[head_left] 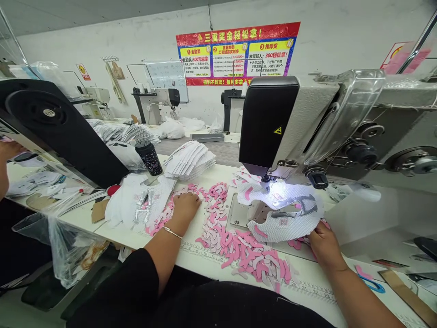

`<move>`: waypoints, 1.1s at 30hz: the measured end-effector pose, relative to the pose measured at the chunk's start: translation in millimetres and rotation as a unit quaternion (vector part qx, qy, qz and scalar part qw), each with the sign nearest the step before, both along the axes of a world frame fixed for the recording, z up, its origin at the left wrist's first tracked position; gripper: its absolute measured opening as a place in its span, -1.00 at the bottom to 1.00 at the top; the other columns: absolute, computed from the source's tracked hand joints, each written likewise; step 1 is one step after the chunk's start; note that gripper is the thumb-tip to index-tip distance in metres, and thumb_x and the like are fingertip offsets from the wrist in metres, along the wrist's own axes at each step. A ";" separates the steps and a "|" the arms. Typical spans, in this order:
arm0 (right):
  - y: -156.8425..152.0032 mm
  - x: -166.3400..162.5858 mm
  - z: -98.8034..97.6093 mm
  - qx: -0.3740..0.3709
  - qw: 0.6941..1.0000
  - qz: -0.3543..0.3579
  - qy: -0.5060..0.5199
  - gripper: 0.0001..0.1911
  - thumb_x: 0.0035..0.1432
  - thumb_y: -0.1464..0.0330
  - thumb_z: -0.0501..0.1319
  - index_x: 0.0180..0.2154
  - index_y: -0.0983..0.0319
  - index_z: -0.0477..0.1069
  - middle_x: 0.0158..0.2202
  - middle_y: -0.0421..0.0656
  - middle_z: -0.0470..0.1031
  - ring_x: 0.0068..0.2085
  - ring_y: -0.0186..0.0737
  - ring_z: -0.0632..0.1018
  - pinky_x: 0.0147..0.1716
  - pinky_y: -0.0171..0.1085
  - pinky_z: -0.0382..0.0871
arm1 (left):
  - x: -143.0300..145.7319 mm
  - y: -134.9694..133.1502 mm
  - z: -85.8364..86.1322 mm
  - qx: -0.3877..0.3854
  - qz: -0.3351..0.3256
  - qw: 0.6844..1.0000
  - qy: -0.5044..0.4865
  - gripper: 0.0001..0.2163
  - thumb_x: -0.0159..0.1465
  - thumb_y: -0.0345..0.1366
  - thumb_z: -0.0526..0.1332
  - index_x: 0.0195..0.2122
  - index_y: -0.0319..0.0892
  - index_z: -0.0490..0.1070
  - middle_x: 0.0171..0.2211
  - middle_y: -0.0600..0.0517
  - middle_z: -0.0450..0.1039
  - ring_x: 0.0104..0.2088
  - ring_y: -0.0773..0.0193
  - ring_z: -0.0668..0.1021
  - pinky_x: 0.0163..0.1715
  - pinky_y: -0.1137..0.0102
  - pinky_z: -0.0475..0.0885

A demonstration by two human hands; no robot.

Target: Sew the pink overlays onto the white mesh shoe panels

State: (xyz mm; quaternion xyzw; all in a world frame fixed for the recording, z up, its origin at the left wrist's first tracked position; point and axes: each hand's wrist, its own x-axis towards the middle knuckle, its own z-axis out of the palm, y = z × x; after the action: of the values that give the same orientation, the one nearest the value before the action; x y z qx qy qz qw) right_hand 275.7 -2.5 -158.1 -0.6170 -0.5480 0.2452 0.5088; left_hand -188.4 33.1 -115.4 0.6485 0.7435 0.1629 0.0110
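Note:
A white mesh shoe upper [273,223] with silver overlays and small pink patches lies under the lit needle of the sewing machine [268,123]. At its right edge, my right hand [322,239] pinches the mesh between thumb and fingers. My left hand [186,212] rests palm down among loose pink and white curved pieces [215,218], its fingers curled in; whatever they grasp is hidden. Just left of that hand sits a stack of white shoe uppers [126,202] with silver overlays. More curved pieces [259,259] are heaped in front of the machine.
A black patterned tumbler [149,157] stands behind the left stack, beside a pile of white panels [191,159]. Another machine's black housing [64,132] rises at left. Blue-handled snips [372,284] and a cardboard strip [406,296] lie at right. Part of another person shows at far left.

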 end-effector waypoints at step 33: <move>-18.0 -82.8 135.6 0.328 0.857 0.186 -0.350 -0.76 0.21 0.51 0.17 -0.08 0.23 0.39 -0.07 -0.04 0.50 -0.02 -0.06 0.48 0.03 -0.01 0.34 | 172.6 -55.9 148.9 -0.101 -0.201 0.790 -0.570 -0.79 0.12 -0.23 0.39 -0.35 -0.21 0.42 -0.46 0.03 0.53 -0.37 0.27 0.60 -0.33 0.40 0.51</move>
State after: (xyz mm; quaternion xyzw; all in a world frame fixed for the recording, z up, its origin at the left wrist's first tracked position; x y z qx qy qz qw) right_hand 193.0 -20.6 -22.5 -0.3461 -0.8432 -0.0912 0.4011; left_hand -15.8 -22.8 33.4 0.5677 0.4672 0.4211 0.5312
